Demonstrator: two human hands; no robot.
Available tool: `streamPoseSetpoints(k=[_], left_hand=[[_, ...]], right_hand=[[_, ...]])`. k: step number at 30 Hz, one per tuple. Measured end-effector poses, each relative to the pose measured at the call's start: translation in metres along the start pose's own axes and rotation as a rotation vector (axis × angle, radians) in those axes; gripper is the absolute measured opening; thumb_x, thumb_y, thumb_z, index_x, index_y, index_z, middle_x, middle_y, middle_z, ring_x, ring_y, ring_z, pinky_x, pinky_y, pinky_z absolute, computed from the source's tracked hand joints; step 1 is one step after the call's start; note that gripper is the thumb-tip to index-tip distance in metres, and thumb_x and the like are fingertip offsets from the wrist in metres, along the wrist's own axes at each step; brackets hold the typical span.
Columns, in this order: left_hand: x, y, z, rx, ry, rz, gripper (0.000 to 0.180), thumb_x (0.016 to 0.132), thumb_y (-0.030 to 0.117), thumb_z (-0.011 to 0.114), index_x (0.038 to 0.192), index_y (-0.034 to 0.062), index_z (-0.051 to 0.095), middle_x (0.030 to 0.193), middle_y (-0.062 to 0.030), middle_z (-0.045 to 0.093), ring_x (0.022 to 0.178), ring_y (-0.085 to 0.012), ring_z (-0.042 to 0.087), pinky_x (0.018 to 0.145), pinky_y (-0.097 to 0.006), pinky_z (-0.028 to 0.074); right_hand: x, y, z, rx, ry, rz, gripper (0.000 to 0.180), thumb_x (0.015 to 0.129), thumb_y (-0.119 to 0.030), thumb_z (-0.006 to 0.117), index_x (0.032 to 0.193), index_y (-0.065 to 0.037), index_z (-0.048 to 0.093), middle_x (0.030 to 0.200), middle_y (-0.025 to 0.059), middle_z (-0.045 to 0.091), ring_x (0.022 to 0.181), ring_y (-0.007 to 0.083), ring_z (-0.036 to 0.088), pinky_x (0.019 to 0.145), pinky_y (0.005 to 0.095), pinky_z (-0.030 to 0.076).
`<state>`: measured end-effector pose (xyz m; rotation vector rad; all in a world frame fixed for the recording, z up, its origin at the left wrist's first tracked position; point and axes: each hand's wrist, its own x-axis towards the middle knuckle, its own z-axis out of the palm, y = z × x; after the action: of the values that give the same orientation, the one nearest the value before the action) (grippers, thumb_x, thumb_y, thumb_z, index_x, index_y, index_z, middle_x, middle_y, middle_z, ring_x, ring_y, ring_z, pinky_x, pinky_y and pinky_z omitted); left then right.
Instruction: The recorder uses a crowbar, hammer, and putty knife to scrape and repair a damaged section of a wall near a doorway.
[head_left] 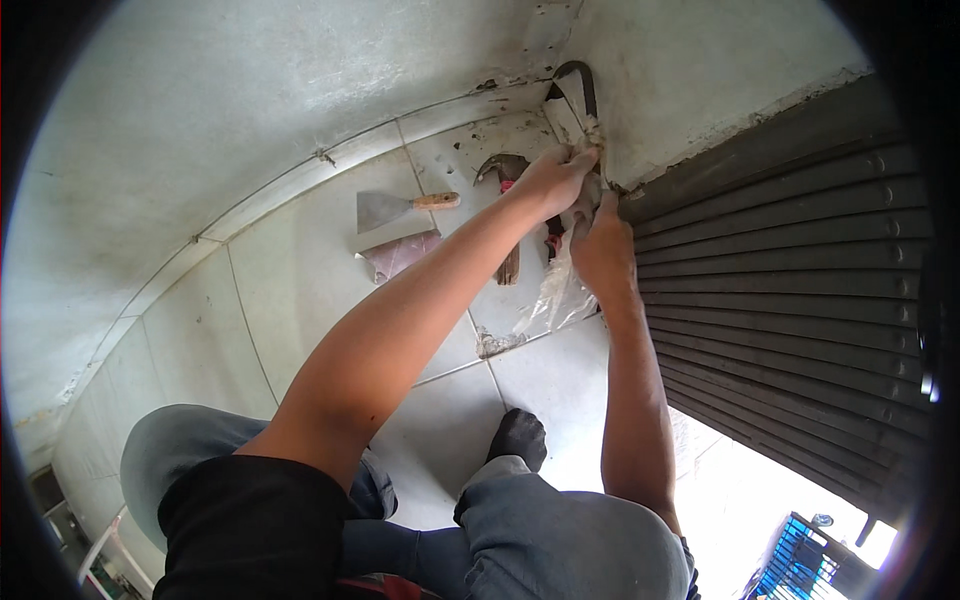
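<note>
Both hands — left (552, 178), right (600, 250) — grip crinkled clear plastic sheet (555, 295) at the rough wall corner (610, 150).

Pale tiled floor (300, 290) meets grey plastered wall (250, 90) beside a dark ribbed shutter (790, 270).

Head cam — looks steeply down, close over forearms, toward floor tiles (300, 300) — wall corner.

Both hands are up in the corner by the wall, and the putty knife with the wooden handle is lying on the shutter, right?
Not quite. In the head view both hands, left and right, are at the wall corner, but the putty knife with the wooden handle lies on the tiled floor, left of the hands, not on the shutter.
</note>
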<state>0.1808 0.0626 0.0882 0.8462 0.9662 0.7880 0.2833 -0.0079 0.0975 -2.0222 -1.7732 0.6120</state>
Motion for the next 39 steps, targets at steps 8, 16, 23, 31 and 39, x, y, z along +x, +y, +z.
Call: streamPoseSetpoints(k=[8, 16, 23, 31, 39], left_hand=[[0.007, -0.021, -0.024, 0.189, 0.032, 0.012, 0.033, 0.095, 0.031, 0.052, 0.113, 0.0048, 0.059, 0.100, -0.0020, 0.061, 0.085, -0.0113, 0.057, 0.080, -0.027, 0.047], [0.020, -0.034, -0.032, 0.158, 0.084, 0.109, 0.029, 0.095, 0.030, 0.050, 0.109, 0.0060, 0.059, 0.099, -0.0018, 0.060, 0.086, -0.0129, 0.057, 0.079, -0.029, 0.047], [0.023, -0.048, -0.039, 0.022, 0.140, -0.040, 0.042, 0.095, 0.040, 0.046, 0.082, 0.0019, 0.058, 0.070, -0.0037, 0.053, 0.065, -0.0142, 0.048, 0.065, -0.030, 0.043], [0.030, -0.049, -0.045, 0.033, 0.059, 0.023, 0.037, 0.096, 0.040, 0.046, 0.102, 0.0060, 0.059, 0.091, -0.0044, 0.064, 0.082, -0.0143, 0.061, 0.078, -0.031, 0.048], [0.024, -0.042, -0.035, -0.072, 0.034, -0.046, 0.036, 0.095, 0.040, 0.049, 0.108, 0.0078, 0.058, 0.100, -0.0073, 0.062, 0.085, -0.0171, 0.060, 0.082, -0.036, 0.047]], right_hand=[[0.013, 0.024, 0.033, 0.048, 0.066, -0.059, 0.034, 0.086, -0.011, 0.054, 0.113, 0.000, 0.037, 0.082, 0.0330, 0.059, 0.081, 0.0523, 0.055, 0.067, 0.0567, 0.045], [0.027, 0.024, 0.047, 0.020, 0.060, -0.062, 0.035, 0.083, -0.004, 0.053, 0.113, -0.002, 0.034, 0.082, 0.0332, 0.059, 0.082, 0.0506, 0.057, 0.066, 0.0562, 0.047], [0.030, 0.028, 0.058, -0.007, 0.034, -0.051, 0.036, 0.082, -0.003, 0.053, 0.113, -0.002, 0.033, 0.080, 0.0329, 0.059, 0.079, 0.0510, 0.057, 0.065, 0.0569, 0.046], [0.033, 0.027, 0.053, -0.001, 0.003, -0.022, 0.033, 0.082, -0.002, 0.051, 0.109, -0.002, 0.033, 0.081, 0.0337, 0.059, 0.080, 0.0519, 0.057, 0.066, 0.0580, 0.045], [0.039, 0.017, 0.025, -0.129, -0.078, 0.003, 0.031, 0.082, -0.002, 0.051, 0.106, 0.000, 0.032, 0.086, 0.0337, 0.059, 0.085, 0.0519, 0.056, 0.071, 0.0572, 0.046]])
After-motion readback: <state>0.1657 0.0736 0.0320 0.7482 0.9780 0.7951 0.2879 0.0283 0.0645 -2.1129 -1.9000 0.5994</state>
